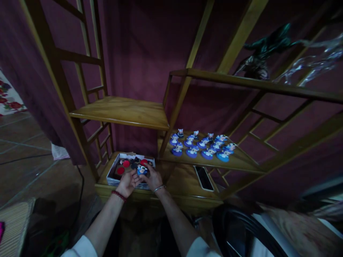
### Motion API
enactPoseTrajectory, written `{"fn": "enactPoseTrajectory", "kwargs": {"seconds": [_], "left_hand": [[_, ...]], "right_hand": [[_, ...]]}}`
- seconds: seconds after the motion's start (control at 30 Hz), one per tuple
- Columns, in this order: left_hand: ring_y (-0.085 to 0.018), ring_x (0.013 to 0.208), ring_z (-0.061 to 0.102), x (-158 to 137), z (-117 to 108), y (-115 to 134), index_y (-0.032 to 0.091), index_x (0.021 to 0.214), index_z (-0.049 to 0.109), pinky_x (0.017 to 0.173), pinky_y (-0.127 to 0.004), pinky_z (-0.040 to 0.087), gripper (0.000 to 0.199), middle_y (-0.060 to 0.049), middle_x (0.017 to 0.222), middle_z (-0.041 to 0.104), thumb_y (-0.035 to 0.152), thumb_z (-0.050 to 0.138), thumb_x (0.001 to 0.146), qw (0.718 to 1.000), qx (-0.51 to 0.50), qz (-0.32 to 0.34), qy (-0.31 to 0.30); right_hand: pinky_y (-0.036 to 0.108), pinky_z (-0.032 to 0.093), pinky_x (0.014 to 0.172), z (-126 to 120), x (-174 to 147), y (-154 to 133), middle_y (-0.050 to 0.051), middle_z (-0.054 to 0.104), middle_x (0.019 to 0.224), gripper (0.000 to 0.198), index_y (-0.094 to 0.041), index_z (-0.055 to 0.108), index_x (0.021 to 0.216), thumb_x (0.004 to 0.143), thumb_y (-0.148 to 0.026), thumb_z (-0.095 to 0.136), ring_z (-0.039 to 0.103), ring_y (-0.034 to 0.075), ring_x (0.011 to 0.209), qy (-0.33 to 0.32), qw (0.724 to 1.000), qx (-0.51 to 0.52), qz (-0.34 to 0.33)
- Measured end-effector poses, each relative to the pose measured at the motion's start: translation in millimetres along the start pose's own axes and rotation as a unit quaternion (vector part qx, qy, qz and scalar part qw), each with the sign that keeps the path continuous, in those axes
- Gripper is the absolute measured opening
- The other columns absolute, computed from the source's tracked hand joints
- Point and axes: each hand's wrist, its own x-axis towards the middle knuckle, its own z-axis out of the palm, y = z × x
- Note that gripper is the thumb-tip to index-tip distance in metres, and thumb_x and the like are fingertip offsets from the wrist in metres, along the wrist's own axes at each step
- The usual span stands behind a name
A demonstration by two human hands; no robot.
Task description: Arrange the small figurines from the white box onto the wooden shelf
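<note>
A small blue-and-white figurine (142, 170) is between my two hands, above the front of a shallow cardboard box (111, 175). My right hand (154, 177) curls its fingers and thumb around the figurine's right side. Palm up, my left hand (128, 182) lies at its left with loosely bent fingers, the tips close to it; whether they touch it I cannot tell. Inside the box lie more figurines with round red bases (120, 170) and dark ones. To the right, rows of small figurines (192, 151) on purple and blue bases stand on a wooden shelf.
A phone-like black slab with a white rim (204, 177) lies on the lower board. An upper-left shelf (123, 110) juts out above the box. Green and clear statues (261, 53) stand on the top right shelf. A black coiled hose-like object (241, 228) is at lower right.
</note>
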Motion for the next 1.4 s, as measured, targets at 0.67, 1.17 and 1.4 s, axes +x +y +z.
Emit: {"fn": "enactPoseTrajectory", "kwargs": {"seconds": [0.67, 1.17, 1.4], "left_hand": [[-0.009, 0.053, 0.059, -57.3, 39.7, -34.0, 0.013, 0.071, 0.053, 0.058, -0.020, 0.049, 0.016, 0.000, 0.059, 0.060, -0.002, 0.049, 0.072, 0.995, 0.092, 0.022, 0.040], [-0.011, 0.054, 0.059, -72.8, 93.2, -82.3, 0.012, 0.066, 0.056, 0.057, -0.022, 0.049, 0.017, -0.003, 0.060, 0.063, -0.005, 0.054, 0.065, 0.985, 0.164, 0.016, -0.042], [-0.012, 0.057, 0.059, -78.7, 132.3, -103.9, 0.011, 0.062, 0.056, 0.059, -0.023, 0.049, 0.015, -0.004, 0.061, 0.063, -0.004, 0.057, 0.063, 0.978, 0.184, 0.022, -0.096]], "right_hand": [[0.026, 0.047, 0.075, -57.1, -60.5, -9.3, -0.002, 0.063, 0.098, 0.051, -0.029, 0.049, 0.114, 0.066, -0.025, 0.063, 0.060, 0.014, 0.084, 0.001, 0.999, 0.040, -0.021], [0.029, 0.048, 0.078, -135.3, -112.2, 7.1, 0.003, 0.064, 0.097, 0.054, -0.022, 0.051, 0.112, 0.060, -0.024, 0.067, 0.061, 0.016, 0.084, 0.009, 0.999, 0.050, 0.011], [0.030, 0.048, 0.079, -178.8, -132.5, 22.1, 0.003, 0.063, 0.097, 0.054, -0.022, 0.049, 0.113, 0.062, -0.026, 0.066, 0.060, 0.016, 0.086, 0.031, 0.997, 0.063, 0.019]]}}
